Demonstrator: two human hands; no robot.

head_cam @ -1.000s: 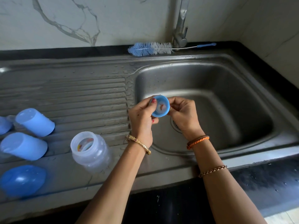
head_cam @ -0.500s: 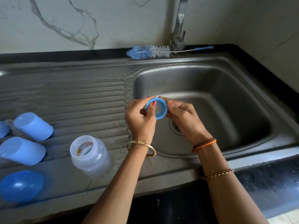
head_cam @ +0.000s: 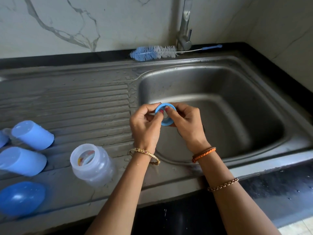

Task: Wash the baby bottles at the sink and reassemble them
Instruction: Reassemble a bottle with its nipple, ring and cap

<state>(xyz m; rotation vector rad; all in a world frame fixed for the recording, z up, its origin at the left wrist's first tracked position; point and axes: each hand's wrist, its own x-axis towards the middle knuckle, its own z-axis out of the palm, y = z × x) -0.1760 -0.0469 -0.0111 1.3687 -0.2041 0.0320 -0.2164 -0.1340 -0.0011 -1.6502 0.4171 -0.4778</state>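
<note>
While both hands, left hand (head_cam: 145,126) and right hand (head_cam: 184,122), pinched the blue collar ring (head_cam: 166,114) over the sink basin (head_cam: 237,102) near its left edge, wet fingers risked dropping it drainward.

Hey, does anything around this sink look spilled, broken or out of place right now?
Nothing stands out. The drainboard carries water droplets, the open bottle stands upright, and both hands hold the blue ring.
</note>
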